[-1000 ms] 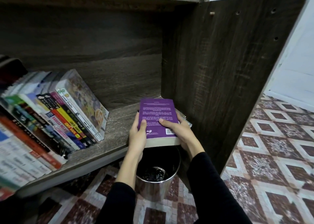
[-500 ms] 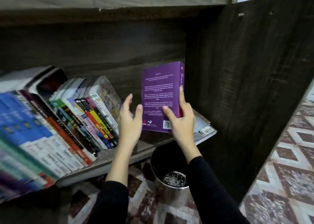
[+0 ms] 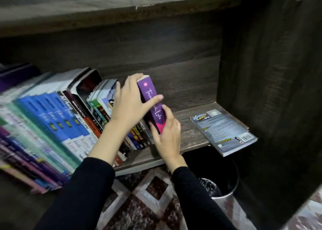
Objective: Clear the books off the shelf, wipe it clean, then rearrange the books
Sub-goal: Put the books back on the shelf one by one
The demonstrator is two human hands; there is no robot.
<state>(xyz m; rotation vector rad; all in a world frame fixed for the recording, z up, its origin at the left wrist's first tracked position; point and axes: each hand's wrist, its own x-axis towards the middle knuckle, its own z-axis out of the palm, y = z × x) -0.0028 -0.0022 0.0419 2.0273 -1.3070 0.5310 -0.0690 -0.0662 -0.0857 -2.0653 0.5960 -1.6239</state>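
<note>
A purple book (image 3: 153, 106) stands on the dark wooden shelf (image 3: 191, 134), spine towards me, leaning left against a slanted row of books (image 3: 69, 118). My left hand (image 3: 129, 104) grips its upper part, thumb across the spine and fingers behind the top. My right hand (image 3: 167, 135) holds its lower end near the pink tip. A thin grey-blue book (image 3: 224, 132) lies flat at the shelf's right end, its corner hanging over the front edge.
The shelf's right side panel (image 3: 271, 73) and the board above (image 3: 122, 8) bound the space. A shiny metal bin (image 3: 219, 188) stands on the patterned tile floor (image 3: 144, 203) below the shelf's right part.
The purple book went from lying flat on the thin book to standing, then moved left against the leaning row. My left hand now grips its top.
</note>
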